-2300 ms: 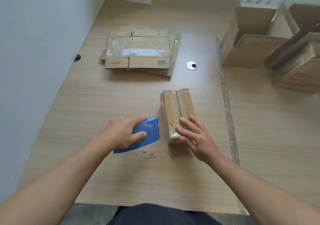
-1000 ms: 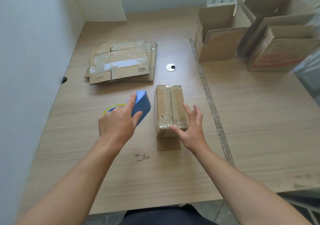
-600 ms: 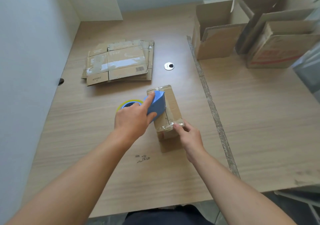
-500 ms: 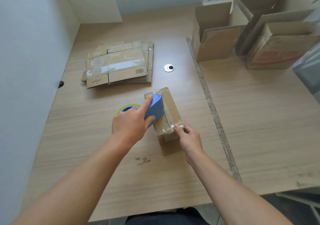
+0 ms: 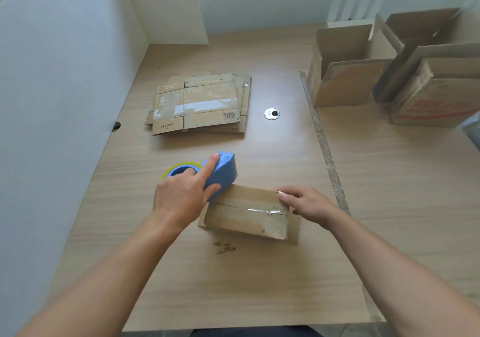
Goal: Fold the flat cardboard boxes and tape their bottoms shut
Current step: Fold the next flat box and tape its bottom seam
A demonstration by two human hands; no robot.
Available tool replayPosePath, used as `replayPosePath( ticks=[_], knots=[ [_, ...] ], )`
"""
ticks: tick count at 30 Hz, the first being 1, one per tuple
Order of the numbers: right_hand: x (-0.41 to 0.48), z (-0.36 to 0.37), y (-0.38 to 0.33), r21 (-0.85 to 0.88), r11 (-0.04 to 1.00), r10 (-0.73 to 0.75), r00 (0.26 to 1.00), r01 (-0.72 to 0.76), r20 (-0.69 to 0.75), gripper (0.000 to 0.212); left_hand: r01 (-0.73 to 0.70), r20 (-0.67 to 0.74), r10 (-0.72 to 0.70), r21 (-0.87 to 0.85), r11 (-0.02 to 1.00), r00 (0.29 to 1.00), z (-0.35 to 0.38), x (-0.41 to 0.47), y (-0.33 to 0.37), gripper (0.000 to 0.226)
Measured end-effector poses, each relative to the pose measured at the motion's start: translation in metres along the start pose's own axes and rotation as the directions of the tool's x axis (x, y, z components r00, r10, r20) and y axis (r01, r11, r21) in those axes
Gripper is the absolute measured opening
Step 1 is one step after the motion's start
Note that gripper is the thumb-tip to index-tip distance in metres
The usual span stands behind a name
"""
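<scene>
A small folded cardboard box [image 5: 246, 213] lies crosswise on the table, bottom flaps up, with clear tape along part of its seam. My left hand [image 5: 181, 197] grips a blue tape dispenser [image 5: 220, 174] at the box's far left end; its yellow-rimmed tape roll [image 5: 179, 169] shows behind my fingers. My right hand [image 5: 309, 204] holds the box's right end, with the fingers curled over the top edge by the tape's end.
A stack of flat cardboard boxes [image 5: 202, 102] lies further back. Three erected boxes [image 5: 348, 74] stand at the back right. A round metal grommet [image 5: 271, 114] sits mid-table. A rough seam strip [image 5: 324, 144] runs down the table. White walls close the left and back.
The box has turned from lengthwise to crosswise. My right hand has gone from the near end to the right end. The dispenser now sits at the box's left end.
</scene>
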State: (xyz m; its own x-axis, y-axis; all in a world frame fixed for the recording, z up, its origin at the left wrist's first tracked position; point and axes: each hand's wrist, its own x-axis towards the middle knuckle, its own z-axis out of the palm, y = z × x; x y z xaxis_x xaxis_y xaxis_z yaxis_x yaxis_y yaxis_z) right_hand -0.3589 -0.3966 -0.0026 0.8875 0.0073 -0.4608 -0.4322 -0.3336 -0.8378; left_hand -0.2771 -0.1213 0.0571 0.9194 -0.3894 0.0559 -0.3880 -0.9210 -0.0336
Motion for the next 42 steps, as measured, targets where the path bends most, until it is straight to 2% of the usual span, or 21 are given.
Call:
replayPosePath(
  ticks=[2,4,8,10,12,14,16,17,19,22,28,31,34,37,42],
  knots=[
    [0.007,-0.005,-0.006,-0.095,0.995,-0.011,0.996,0.019,0.083,0.024,-0.030,0.121,0.026,0.030,0.999,0.992,0.002,0.002,-0.003,0.060],
    [0.019,-0.004,-0.011,-0.155,0.987,-0.025,0.997,0.036,0.069,0.023,-0.021,0.235,0.025,-0.020,1.000,0.972,0.002,0.000,-0.005,0.059],
    [0.033,0.012,-0.021,-0.349,0.935,-0.104,0.990,0.065,-0.095,0.023,0.016,0.233,-0.003,-0.051,0.999,0.972,0.012,-0.019,-0.006,0.061],
    [0.029,0.018,-0.024,-0.420,0.902,-0.186,0.969,0.104,-0.159,0.035,0.054,0.237,-0.036,-0.069,0.996,0.971,0.018,-0.024,-0.009,0.061],
    [0.013,0.023,-0.024,-0.467,0.878,-0.247,0.935,0.104,-0.256,0.044,0.080,0.249,-0.056,-0.086,0.993,0.967,0.023,-0.027,-0.012,0.062],
    [-0.014,0.036,-0.024,-0.597,0.795,-0.362,0.873,0.107,-0.327,0.045,0.084,0.248,-0.061,-0.084,0.993,0.967,0.026,-0.029,-0.015,0.062],
    [-0.039,0.055,-0.024,-0.721,0.683,-0.446,0.849,0.118,-0.285,0.050,0.083,0.237,-0.063,-0.075,0.994,0.969,0.029,-0.029,-0.015,0.062],
    [-0.047,0.066,-0.025,-0.753,0.649,-0.429,0.872,0.115,-0.237,0.057,0.089,0.232,-0.069,-0.076,0.993,0.970,0.029,-0.028,-0.015,0.062],
    [-0.051,0.084,-0.026,-0.792,0.606,-0.304,0.942,0.076,-0.142,0.076,0.107,0.223,-0.087,-0.081,0.991,0.971,0.028,-0.024,-0.015,0.062],
    [-0.039,0.094,-0.027,-0.835,0.546,-0.209,0.976,0.068,-0.057,0.094,0.134,0.209,-0.112,-0.095,0.986,0.971,0.024,-0.017,-0.018,0.061],
    [-0.015,0.067,-0.041,-0.867,0.473,-0.075,0.988,0.156,0.137,0.092,0.181,0.169,-0.161,-0.107,0.978,0.972,0.016,-0.012,-0.030,0.061],
    [-0.014,0.061,-0.043,-0.854,0.469,-0.113,0.974,0.226,0.196,0.095,0.197,0.152,-0.179,-0.113,0.974,0.972,0.016,-0.014,-0.034,0.062],
    [-0.017,0.073,-0.038,-0.840,0.479,-0.128,0.967,0.254,0.219,0.109,0.193,0.163,-0.169,-0.145,0.970,0.972,0.018,-0.016,-0.033,0.063],
    [-0.011,0.079,-0.035,-0.832,0.484,-0.144,0.963,0.270,0.229,0.102,0.186,0.163,-0.156,-0.188,0.964,0.974,0.018,-0.018,-0.035,0.063],
    [0.005,0.062,-0.028,-0.842,0.422,-0.272,0.934,0.334,0.234,0.070,0.169,0.122,-0.135,-0.342,0.924,0.983,0.013,-0.023,-0.043,0.064]
  ],
)
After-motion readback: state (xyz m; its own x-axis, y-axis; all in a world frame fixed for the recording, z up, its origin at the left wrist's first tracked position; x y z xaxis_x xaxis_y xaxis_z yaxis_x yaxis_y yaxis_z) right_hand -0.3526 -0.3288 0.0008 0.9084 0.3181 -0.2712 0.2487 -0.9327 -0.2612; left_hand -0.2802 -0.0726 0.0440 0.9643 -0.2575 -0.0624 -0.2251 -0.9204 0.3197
